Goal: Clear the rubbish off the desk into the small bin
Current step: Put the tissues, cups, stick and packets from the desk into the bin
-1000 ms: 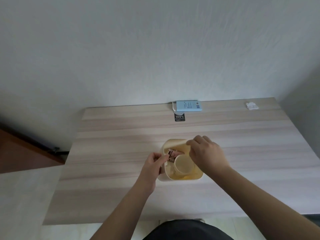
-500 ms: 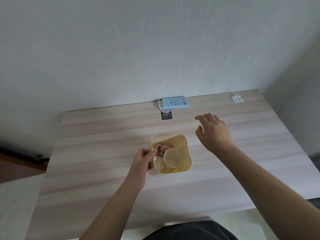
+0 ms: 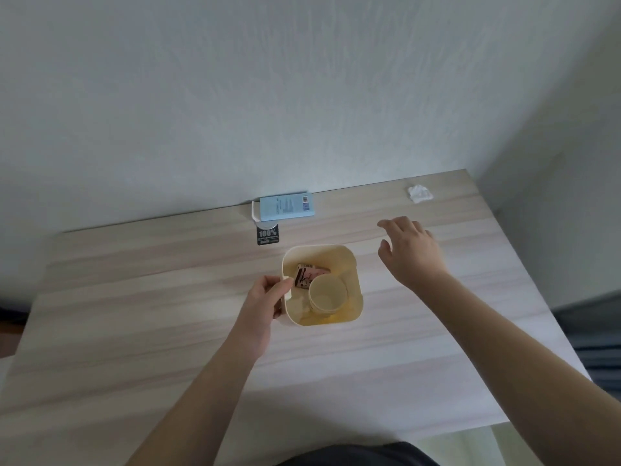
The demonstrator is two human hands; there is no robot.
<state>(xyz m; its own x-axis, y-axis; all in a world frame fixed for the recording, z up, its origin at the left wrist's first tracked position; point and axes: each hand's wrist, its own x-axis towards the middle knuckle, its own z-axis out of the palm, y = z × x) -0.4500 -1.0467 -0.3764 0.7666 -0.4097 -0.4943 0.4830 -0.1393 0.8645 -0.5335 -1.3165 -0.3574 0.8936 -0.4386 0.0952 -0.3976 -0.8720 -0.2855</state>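
Observation:
A small cream bin (image 3: pixel 353 264) stands in the middle of the wooden desk (image 3: pixel 168 314). Inside it lie a paper cup (image 3: pixel 327 294) and a pink-and-brown wrapper (image 3: pixel 307 275). My left hand (image 3: pixel 267 297) grips the bin's left rim, thumb over the edge. My right hand (image 3: pixel 408 252) hovers open to the right of the bin, fingers spread, holding nothing. A crumpled white tissue (image 3: pixel 419 194) lies at the far right corner of the desk, beyond my right hand. A small black label (image 3: pixel 267 234) lies behind the bin.
A light blue flat box (image 3: pixel 287 207) with a white cord lies against the wall at the back. The desk's right edge runs close to a wall corner. My dark clothing shows at the bottom.
My right hand has left the bin's rim and moved right and away across the desk, opening its fingers. My left hand keeps its hold on the bin. The view has shifted.

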